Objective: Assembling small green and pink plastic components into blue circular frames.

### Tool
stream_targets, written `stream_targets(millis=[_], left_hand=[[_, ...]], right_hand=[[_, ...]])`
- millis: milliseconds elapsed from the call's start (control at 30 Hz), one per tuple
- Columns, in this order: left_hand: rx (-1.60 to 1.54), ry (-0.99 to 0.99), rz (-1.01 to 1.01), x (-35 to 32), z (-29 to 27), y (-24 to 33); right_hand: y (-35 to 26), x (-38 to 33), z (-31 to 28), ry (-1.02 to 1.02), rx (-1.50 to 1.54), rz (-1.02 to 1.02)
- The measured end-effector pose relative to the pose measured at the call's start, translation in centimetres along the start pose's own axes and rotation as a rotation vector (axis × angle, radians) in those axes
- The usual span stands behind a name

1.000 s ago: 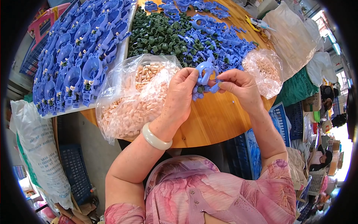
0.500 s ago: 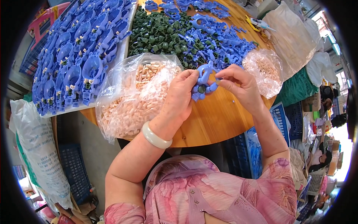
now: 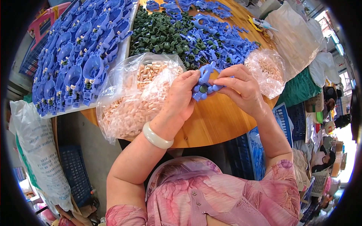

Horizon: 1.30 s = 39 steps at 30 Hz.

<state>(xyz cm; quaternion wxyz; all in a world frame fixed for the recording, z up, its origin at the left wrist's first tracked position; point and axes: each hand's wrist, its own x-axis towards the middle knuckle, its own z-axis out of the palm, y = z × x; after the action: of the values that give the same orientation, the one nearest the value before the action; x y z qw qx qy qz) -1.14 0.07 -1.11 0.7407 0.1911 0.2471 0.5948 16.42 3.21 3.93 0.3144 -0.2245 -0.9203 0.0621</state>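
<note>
My left hand [image 3: 184,92] is closed on a blue plastic toy piece [image 3: 205,75] with a dark green part [image 3: 203,89] at its middle, held up over the near part of the table. My right hand [image 3: 241,88] pinches at the piece's right side, thumb and fingers touching it; whether a small part sits between these fingertips is hidden. Close beyond the hands lies a heap of loose blue plastic parts [image 3: 222,43]. Left of it spreads a heap of dark green parts [image 3: 158,35].
A clear bag of small peach-coloured pieces [image 3: 139,101] lies by my left forearm, a smaller such bag [image 3: 266,71] at the right. Rows of blue assembled pieces [image 3: 73,77] cover a white board at the left. A glue gun [image 3: 265,25] lies at the far right of the wooden table [image 3: 211,124].
My right hand has moved slightly left and down and now presses against the toy piece's right side. The piece has tilted a little in my left hand.
</note>
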Motion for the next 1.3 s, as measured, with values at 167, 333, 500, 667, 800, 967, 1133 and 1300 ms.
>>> stream_targets(millis=[167,333,500,667,800,967,1133,1300], left_hand=[[0.038,-0.036,-0.009,0.1,-0.7,-0.1],[0.069,-0.029,-0.042,-0.1,-0.6,-0.1],[0.091,-0.053,-0.039,0.1,-1.1,-0.2],[0.093,-0.005,-0.063,0.1,-0.8,-0.1],[0.098,0.006,-0.064,0.0,-0.7,-0.1],[0.065,-0.030,-0.095,0.1,-1.0,-0.2],[0.066,-0.061,-0.124,0.1,-1.0,-0.1],[0.028,-0.068,-0.141,0.1,-0.6,0.2]], right_hand=[[0.2,0.3,-0.2,-0.012,0.021,-0.025],[0.1,0.6,-0.7,-0.079,-0.113,-0.166],[0.6,0.5,-0.3,-0.088,-0.067,-0.153],[0.7,0.1,-0.3,-0.094,0.041,-0.072],[0.6,0.0,-0.5,-0.108,0.051,-0.058],[0.7,-0.1,-0.5,-0.115,0.158,0.024],[0.7,-0.3,-0.7,-0.114,0.206,0.060],[0.2,-0.7,-1.0,-0.045,0.205,0.147]])
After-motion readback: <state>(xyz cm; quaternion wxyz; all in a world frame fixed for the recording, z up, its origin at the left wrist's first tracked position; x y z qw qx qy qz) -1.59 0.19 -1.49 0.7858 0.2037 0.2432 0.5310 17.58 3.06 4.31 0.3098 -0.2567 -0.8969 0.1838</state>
